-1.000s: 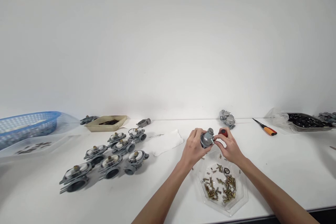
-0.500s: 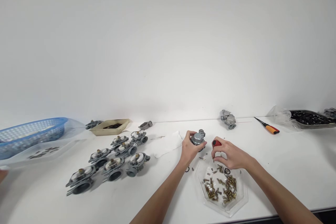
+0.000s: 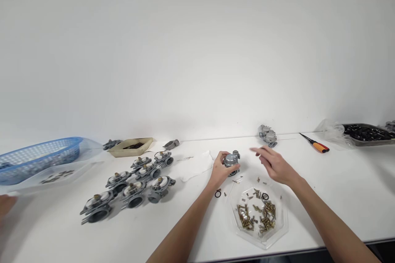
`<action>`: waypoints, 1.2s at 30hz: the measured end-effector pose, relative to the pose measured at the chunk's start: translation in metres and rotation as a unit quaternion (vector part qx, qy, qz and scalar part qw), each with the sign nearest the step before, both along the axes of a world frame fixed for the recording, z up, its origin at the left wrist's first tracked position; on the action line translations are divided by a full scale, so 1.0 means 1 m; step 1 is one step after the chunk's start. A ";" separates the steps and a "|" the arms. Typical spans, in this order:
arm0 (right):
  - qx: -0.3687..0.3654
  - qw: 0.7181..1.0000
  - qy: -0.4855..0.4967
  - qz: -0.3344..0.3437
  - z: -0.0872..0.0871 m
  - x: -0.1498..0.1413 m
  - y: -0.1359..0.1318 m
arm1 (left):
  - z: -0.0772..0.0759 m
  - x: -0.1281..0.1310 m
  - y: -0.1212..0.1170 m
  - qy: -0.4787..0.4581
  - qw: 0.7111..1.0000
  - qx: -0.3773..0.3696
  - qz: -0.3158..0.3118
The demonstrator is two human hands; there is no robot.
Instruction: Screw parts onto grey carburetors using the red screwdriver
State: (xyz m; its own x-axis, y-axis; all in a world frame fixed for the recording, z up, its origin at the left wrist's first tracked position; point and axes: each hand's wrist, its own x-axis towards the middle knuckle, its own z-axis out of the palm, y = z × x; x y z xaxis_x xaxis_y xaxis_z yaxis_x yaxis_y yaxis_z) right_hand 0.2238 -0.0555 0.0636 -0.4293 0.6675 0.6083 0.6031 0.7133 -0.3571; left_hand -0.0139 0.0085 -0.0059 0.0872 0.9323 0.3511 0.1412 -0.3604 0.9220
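Observation:
My left hand (image 3: 220,168) is closed around a small grey metal carburetor (image 3: 232,159), thumb across its front and its domed cover facing up. To the right, my right hand (image 3: 274,164) is raised above the table with the index finger pointing left. Its fingertips are blurred and the other fingers curl in, so I cannot see whether anything is in the palm. Below the hands lies a clear octagonal plastic tray (image 3: 262,241) of brass screws (image 3: 268,213). A black O-ring (image 3: 265,196) rests in it, and another O-ring (image 3: 217,194) lies left of it.
Several open carburetors (image 3: 134,189) stand at left. Behind them are a beige tray (image 3: 145,148) and a blue basket (image 3: 74,148). White cloth (image 3: 197,166) lies mid-table. Farther right are finished-looking carburetors (image 3: 268,135), screwdrivers (image 3: 319,146) and a black-parts tray (image 3: 367,133). Another person's hand (image 3: 6,204) shows far left.
My right hand has moved up and right, away from the tray, its index finger now stretched out. The red handle seen in it before no longer shows. My left hand still holds the carburetor.

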 end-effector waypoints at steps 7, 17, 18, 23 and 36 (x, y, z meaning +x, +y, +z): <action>0.070 0.945 0.306 -0.091 0.002 0.020 0.011 | 0.003 -0.001 -0.001 0.000 0.999 -0.004 -0.045; -0.167 0.886 0.433 -0.021 -0.006 -0.001 0.018 | 0.008 -0.006 -0.004 0.013 0.998 -0.028 -0.061; -0.190 0.884 0.427 -0.013 -0.008 -0.004 0.018 | 0.008 -0.007 -0.005 0.014 0.997 -0.029 -0.065; -0.282 0.875 0.392 0.020 -0.018 -0.013 0.018 | 0.010 -0.010 -0.007 0.005 0.995 -0.040 -0.091; -0.342 0.878 0.328 0.068 -0.031 -0.019 0.021 | 0.014 -0.009 -0.009 0.053 0.997 -0.019 -0.059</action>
